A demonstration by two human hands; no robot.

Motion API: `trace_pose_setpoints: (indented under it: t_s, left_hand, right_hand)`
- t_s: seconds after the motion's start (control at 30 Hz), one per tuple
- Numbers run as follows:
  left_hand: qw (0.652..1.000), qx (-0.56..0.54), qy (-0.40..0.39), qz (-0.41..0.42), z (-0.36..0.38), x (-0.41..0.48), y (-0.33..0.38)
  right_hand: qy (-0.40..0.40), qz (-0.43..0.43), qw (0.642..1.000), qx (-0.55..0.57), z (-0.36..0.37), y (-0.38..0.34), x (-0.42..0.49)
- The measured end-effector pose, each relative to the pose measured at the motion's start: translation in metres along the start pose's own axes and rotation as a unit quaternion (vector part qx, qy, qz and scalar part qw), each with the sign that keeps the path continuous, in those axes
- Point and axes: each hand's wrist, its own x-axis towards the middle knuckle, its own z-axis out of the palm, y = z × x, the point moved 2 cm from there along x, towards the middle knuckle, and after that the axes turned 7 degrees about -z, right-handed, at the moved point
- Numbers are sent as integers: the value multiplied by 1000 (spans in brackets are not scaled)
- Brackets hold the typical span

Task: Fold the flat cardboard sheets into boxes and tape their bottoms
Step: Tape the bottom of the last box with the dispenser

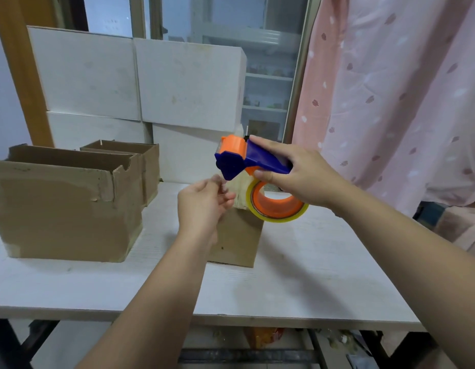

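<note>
My right hand (303,177) grips the blue handle of an orange and blue tape dispenser (239,158), held in the air above the table; its roll of clear tape (277,203) hangs below. My left hand (204,203) is just left of the dispenser, fingers curled and pinching the loose end of the clear tape (223,186) near the blade. Directly behind and below both hands stands a small brown cardboard box (239,238), partly hidden by my left forearm.
Two open brown boxes (65,211) (148,166) stand at the left on the white table (297,275). White cartons (137,81) are stacked against the window behind. A pink curtain (390,89) hangs at the right. The table's front edge is near me.
</note>
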Motion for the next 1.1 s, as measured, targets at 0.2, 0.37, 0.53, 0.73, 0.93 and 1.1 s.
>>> trace_pose_setpoints:
  t_s: [0.2,0.37,0.53,0.73,0.93,1.1]
  left_hand:
    - [956,242,72,151,-20,10,0]
    - [972,199,70,102,-28,18,1]
    - [993,83,80,-9,-35,21,-4]
    - [991,96,91,-17,-40,29,-7]
    - [993,101,52,-45,-44,36,-9]
    - [993,91,32,-66,-51,41,-12]
  right_hand:
    - [-53,-9,998,-30,2,-5,8]
    - [-93,-15,992,-85,6,-9,19]
    - [-110,-21,989,-98,9,-13,26]
    - [-99,-10,994,-32,12,-14,25]
    - [2,17,996,88,16,-8,12]
    - [100,27,971,215,28,-9,0]
